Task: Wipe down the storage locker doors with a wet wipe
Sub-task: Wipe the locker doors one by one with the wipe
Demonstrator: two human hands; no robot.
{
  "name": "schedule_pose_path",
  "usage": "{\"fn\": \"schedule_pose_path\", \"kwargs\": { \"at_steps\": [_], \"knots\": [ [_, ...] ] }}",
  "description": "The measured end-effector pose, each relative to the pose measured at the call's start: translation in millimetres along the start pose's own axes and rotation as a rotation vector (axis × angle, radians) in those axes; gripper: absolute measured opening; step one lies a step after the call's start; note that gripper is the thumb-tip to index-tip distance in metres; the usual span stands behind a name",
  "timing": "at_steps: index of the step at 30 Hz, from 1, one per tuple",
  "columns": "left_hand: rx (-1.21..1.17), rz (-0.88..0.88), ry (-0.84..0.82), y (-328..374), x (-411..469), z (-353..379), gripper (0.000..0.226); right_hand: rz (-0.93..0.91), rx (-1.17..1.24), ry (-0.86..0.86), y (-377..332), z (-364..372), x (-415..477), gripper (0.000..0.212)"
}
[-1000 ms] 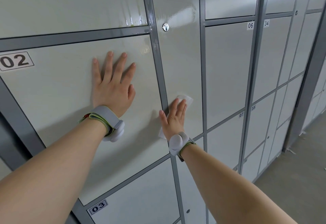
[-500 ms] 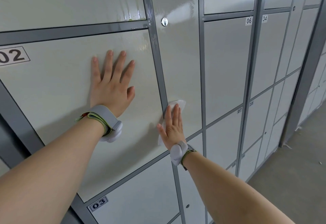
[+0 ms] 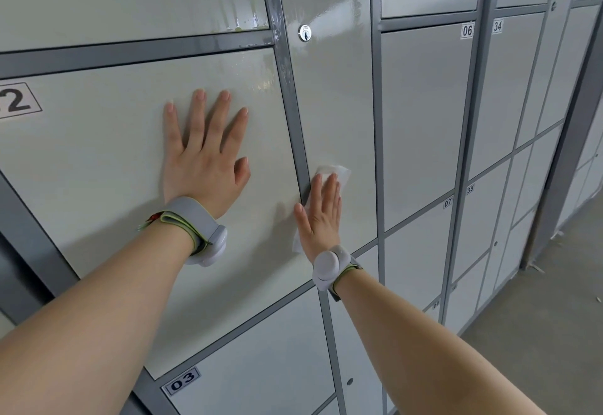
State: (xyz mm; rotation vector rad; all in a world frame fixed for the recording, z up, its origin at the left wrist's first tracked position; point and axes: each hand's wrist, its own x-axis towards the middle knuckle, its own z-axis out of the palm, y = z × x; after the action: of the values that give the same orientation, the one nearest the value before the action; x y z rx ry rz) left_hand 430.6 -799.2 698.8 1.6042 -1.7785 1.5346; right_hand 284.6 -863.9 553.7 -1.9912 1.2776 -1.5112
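Nearest: bracing w/ left hand (image 3: 202, 166), fingers straight and spread, palm flat on door 02 (image 3: 98, 186), gripping nothing. Pressing w/ right hand (image 3: 321, 215) as well, fingers straight and close together, laid flat over wipe (image 3: 339, 173). Not pinching it, just pinning it to the metal. Can see wipe poking out above the fingertips and again below the thumb side, so prob. lying across grey post (image 3: 290, 104) btw. door 02 and narrow door (image 3: 336, 104), mostly on the narrow door's lower left edge.

Progress, going by sheen only:
- Looks wet-streaked at door 02's top right corner, along the post, and up the narrow door round lock (image 3: 304, 32), so prob. wiped there.
- Cannot tell re rest of door 02, incl. the patch under left hand and near the number label.
- Judged to be mid-pass on the lower part of post/narrow door.

Left to do, as far as can be told:
- Just below, door 03 (image 3: 254, 365): no streaks visible, prob. not done yet.
- Further right, door 06 (image 3: 424, 104) and door 07 (image 3: 414, 251): look dry, though hard to be sure at that angle.
- Beyond those, more rows running off along floor (image 3: 538, 333), too far to judge, prob. untouched.

Overall: early going, w/ most of the bank remaining.
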Motion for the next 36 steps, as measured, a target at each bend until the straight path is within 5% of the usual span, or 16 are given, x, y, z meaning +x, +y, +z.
{"fn": "schedule_pose_path", "kwargs": {
  "at_steps": [7,12,23,31,36],
  "knots": [
    [0.002,-0.015,0.011,1,1,0,0.064,0.253,0.037,-0.039,38,3,-22,0.085],
    [0.008,-0.016,0.026,2,1,1,0.063,0.493,0.139,-0.022,47,-15,-2,0.074],
    [-0.009,-0.030,0.034,2,0,0,0.062,0.129,0.144,0.020,14,-28,24,0.079],
    [0.002,-0.033,0.047,2,1,2,0.062,0.496,0.194,-0.007,67,-23,7,0.071],
    [0.007,-0.039,0.052,3,1,2,0.062,0.489,0.260,0.071,55,-33,29,0.071]
  ]
}}
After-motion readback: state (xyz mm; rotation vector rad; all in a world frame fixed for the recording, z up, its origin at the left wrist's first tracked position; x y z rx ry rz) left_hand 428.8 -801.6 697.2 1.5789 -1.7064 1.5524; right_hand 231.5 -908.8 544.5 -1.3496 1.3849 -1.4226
